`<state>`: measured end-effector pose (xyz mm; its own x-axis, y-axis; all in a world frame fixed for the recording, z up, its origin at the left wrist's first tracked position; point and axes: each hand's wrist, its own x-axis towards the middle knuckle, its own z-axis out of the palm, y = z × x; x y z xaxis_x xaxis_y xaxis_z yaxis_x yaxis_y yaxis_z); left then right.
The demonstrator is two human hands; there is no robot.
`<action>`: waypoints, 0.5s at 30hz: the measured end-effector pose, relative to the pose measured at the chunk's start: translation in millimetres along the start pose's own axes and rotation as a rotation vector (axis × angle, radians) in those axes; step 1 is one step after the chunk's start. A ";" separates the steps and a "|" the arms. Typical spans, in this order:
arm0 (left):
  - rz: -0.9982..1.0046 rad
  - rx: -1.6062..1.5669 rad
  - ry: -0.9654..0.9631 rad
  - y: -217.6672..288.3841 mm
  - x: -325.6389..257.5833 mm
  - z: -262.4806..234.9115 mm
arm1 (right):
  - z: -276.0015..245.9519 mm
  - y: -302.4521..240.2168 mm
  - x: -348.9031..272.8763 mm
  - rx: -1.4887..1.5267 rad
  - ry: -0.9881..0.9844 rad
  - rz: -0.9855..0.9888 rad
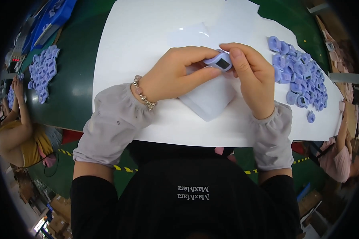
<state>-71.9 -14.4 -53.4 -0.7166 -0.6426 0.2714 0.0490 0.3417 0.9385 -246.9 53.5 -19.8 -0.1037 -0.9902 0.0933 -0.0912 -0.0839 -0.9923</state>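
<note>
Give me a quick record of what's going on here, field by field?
Left hand: holds one end of a lilac part
Right hand: pinches the part's other end
Under the hands: white cloth on a white sheet
Right pile: lilac parts on the sheet
Left pile: more lilac parts on the green table
Nearby: a person at each side edge

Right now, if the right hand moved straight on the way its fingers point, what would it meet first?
The right hand points up-left, already touching the small purple part; beyond it probably only the white sheet, though depth is unclear.
</note>
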 end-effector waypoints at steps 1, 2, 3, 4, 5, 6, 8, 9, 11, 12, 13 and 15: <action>0.012 -0.005 -0.006 1.1 -0.3 -1.5 | 0.1 -0.8 0.2 -0.010 0.009 -0.005; -0.007 0.042 -0.020 3.3 -0.1 -3.8 | -1.5 -0.9 0.2 -0.185 -0.037 -0.136; -0.025 0.090 -0.034 5.0 0.7 -4.6 | -4.3 -1.1 -0.1 -0.363 -0.085 -0.266; -0.007 0.082 -0.040 4.9 1.7 -2.7 | -8.4 -2.0 -0.7 -0.452 -0.107 -0.252; 0.022 0.086 -0.043 4.0 -0.4 -2.8 | -10.5 -2.9 -0.5 -0.459 -0.103 -0.260; 0.050 0.089 -0.045 4.0 -1.7 -2.7 | -13.8 -4.1 -0.6 -0.530 -0.029 -0.322; 0.043 0.053 -0.009 7.6 -3.0 -3.0 | -30.2 -9.7 0.9 -0.722 0.181 -0.439; 0.021 0.018 0.030 7.9 -3.3 -4.0 | -50.0 -12.4 1.0 -0.760 0.273 -0.331; 0.024 0.014 0.055 6.4 1.9 -7.5 | -84.8 -17.6 0.5 -0.796 0.363 -0.233; 0.013 0.009 0.072 5.8 2.5 -10.0 | -94.0 -18.0 -0.7 -0.922 0.485 -0.200; 0.013 0.015 0.076 6.2 2.9 -11.5 | -97.6 -17.4 -0.2 -1.044 0.608 -0.164; -0.038 -0.011 0.013 7.7 3.9 -13.3 | -89.6 -11.4 4.5 -0.964 0.577 -0.262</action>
<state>-65.0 -23.4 -42.3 -0.7087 -0.6640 0.2384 0.0297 0.3095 0.9504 -335.1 60.0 -0.7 -0.3845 -0.7358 0.5575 -0.8699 0.0867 -0.4855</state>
